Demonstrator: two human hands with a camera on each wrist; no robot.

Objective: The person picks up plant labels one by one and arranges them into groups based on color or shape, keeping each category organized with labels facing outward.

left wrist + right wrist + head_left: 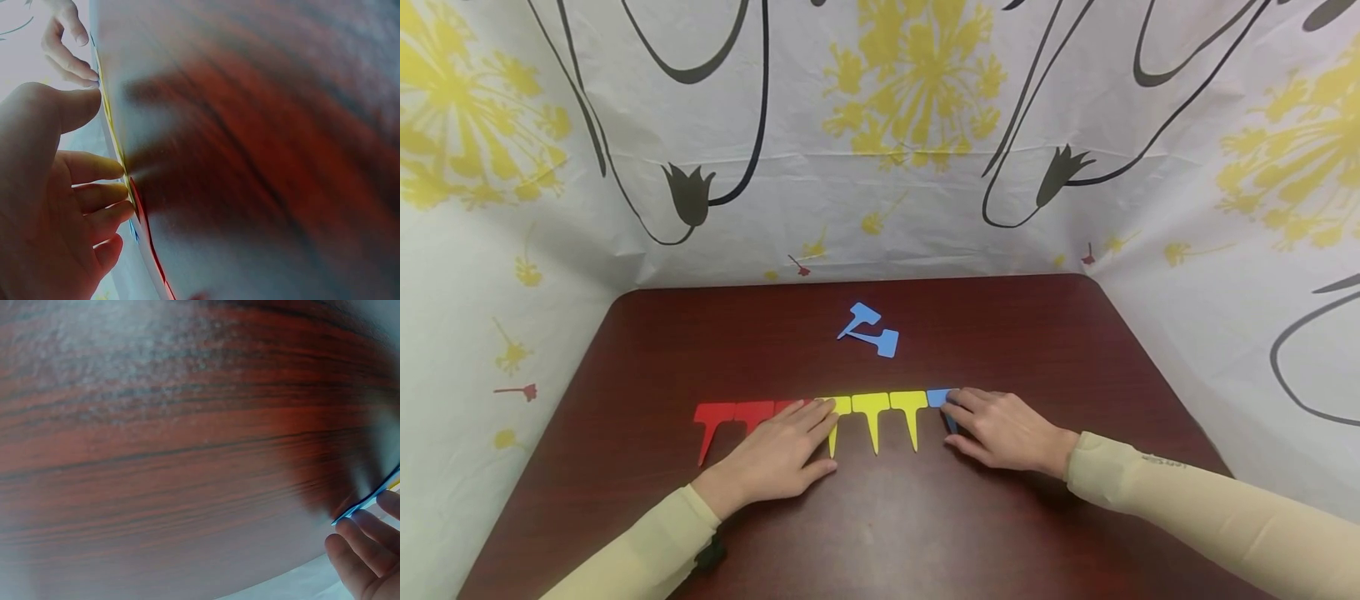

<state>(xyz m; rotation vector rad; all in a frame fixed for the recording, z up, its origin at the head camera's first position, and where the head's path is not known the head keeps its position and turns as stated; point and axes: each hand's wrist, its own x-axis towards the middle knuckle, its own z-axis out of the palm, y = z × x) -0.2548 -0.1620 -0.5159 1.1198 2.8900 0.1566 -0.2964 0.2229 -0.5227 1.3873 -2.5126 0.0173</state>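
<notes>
T-shaped plant labels lie side by side in a row on the dark table: red labels [713, 413] at the left, yellow labels [871, 405] in the middle, and a blue label [937, 398] at the right end. My left hand [784, 450] rests with extended fingers over the red and yellow labels where they meet, partly hiding them. On the blue label, my right hand [1003, 431] lays its fingertips, covering much of it. In the left wrist view, the fingertips [119, 195] touch the row's edge. The right wrist view shows fingers [356, 540] against the blue label [369, 499].
Two more blue labels, an upper one [865, 314] and a lower one [887, 342], lie touching or overlapping behind the row. The brown table [880, 533] ends at a patterned white curtain [880, 208] at the back and sides.
</notes>
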